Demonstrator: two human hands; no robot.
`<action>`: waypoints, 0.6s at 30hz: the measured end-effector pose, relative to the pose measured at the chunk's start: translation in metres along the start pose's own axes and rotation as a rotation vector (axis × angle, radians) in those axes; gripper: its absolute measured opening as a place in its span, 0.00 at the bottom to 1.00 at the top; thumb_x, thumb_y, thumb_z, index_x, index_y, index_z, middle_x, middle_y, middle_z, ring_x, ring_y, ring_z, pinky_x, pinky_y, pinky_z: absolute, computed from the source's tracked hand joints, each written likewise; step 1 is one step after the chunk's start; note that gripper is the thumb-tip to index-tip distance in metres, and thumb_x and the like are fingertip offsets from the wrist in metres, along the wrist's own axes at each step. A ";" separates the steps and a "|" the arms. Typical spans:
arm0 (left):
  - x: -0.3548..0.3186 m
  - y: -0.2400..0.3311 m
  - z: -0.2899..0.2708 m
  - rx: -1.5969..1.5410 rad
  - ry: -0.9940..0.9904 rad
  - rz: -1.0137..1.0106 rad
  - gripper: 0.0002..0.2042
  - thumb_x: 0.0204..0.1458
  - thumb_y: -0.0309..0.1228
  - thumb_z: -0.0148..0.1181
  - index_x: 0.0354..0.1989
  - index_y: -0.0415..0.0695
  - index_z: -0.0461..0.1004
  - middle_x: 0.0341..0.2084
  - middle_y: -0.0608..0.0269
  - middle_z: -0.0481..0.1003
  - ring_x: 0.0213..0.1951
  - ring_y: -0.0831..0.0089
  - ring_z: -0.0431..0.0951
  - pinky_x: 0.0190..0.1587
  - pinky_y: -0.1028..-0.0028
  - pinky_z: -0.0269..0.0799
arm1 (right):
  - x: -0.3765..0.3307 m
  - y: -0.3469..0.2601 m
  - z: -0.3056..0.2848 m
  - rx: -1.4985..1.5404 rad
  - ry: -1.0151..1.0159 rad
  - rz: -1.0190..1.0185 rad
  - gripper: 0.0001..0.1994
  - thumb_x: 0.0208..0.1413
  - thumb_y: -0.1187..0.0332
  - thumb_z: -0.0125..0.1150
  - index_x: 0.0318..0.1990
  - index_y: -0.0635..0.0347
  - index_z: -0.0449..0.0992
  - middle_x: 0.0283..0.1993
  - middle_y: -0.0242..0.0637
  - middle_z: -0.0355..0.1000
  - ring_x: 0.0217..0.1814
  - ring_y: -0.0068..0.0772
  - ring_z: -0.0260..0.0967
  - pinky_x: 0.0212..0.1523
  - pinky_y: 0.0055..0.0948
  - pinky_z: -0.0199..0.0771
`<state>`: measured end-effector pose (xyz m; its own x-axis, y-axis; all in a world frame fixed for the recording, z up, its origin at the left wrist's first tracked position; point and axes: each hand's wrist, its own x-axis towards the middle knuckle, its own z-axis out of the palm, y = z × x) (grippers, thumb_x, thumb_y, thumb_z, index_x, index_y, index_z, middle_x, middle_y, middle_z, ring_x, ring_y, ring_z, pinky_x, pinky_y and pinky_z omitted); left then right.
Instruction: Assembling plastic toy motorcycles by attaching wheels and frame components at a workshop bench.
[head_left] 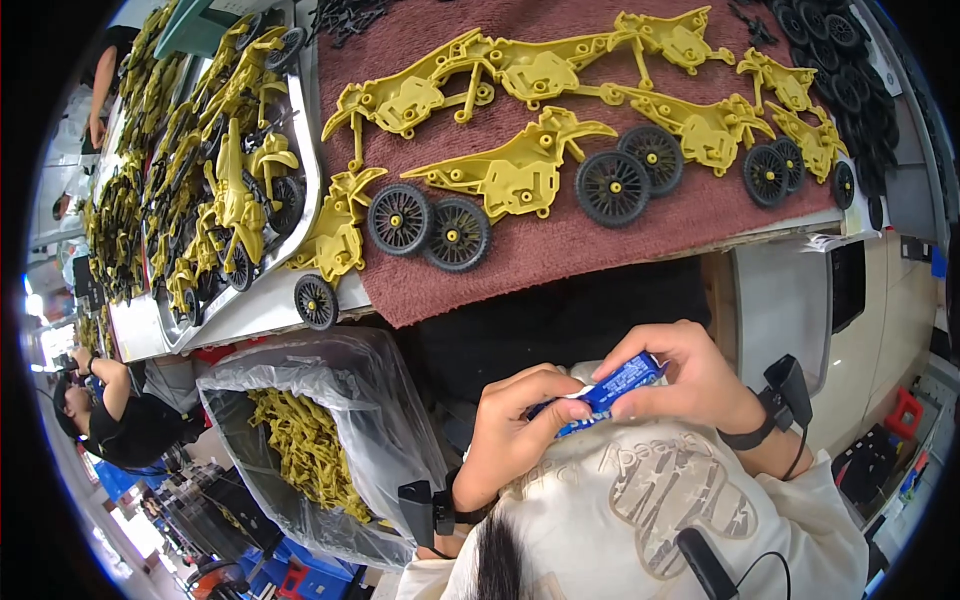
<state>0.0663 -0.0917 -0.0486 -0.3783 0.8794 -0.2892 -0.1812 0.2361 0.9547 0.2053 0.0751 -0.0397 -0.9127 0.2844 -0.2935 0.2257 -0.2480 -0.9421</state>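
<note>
A small blue packet (625, 382) with pale print is held close to my chest, over my light shirt. My left hand (525, 425) pinches its left end between thumb and fingers. Around its right end, the thumb and fingers of my right hand (690, 375) are closed. The packet's lower side is partly hidden by my fingers, so I cannot tell whether it is torn. Beyond my hands, yellow plastic toy motorcycle bodies (515, 180) lie in rows on a reddish cloth (470, 290). Several have black spoked wheels (612, 190) on them.
At the left, a metal-rimmed tray (305, 130) holds piled yellow and black toy motorcycles. Below it stands a bin lined with clear plastic (385, 400), with yellow parts (305, 450) inside. Loose black wheels (840, 90) are heaped at far right. Another person (125, 420) is at far left.
</note>
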 end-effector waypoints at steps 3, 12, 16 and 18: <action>0.004 -0.002 -0.001 -0.090 -0.047 0.001 0.06 0.48 0.23 0.66 0.33 0.34 0.78 0.27 0.57 0.76 0.29 0.70 0.76 0.33 0.75 0.71 | 0.004 -0.003 -0.005 0.205 -0.044 0.096 0.13 0.49 0.71 0.72 0.42 0.65 0.78 0.33 0.33 0.77 0.31 0.20 0.74 0.34 0.20 0.74; 0.021 0.009 0.007 0.383 0.033 0.392 0.17 0.42 0.27 0.71 0.39 0.40 0.71 0.36 0.55 0.73 0.37 0.57 0.75 0.38 0.67 0.73 | 0.008 -0.013 -0.011 0.400 -0.193 0.216 0.13 0.54 0.67 0.69 0.42 0.63 0.74 0.37 0.31 0.75 0.39 0.14 0.69 0.42 0.18 0.71; 0.027 0.018 0.000 0.551 -0.163 0.412 0.15 0.37 0.15 0.65 0.36 0.38 0.73 0.34 0.53 0.74 0.37 0.58 0.76 0.38 0.67 0.72 | 0.002 -0.016 -0.029 -0.152 -0.222 0.001 0.11 0.51 0.68 0.68 0.38 0.63 0.76 0.34 0.34 0.76 0.36 0.20 0.70 0.38 0.24 0.70; 0.026 0.029 0.007 0.508 -0.173 0.397 0.09 0.41 0.21 0.70 0.31 0.40 0.76 0.30 0.58 0.76 0.34 0.60 0.77 0.37 0.66 0.74 | -0.009 -0.043 -0.038 -0.340 -0.189 -0.038 0.12 0.47 0.68 0.67 0.37 0.64 0.75 0.32 0.40 0.75 0.33 0.32 0.73 0.36 0.29 0.71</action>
<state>0.0580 -0.0591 -0.0277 -0.1692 0.9834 0.0662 0.4081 0.0088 0.9129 0.2166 0.1184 -0.0023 -0.9620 0.1044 -0.2524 0.2619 0.0897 -0.9609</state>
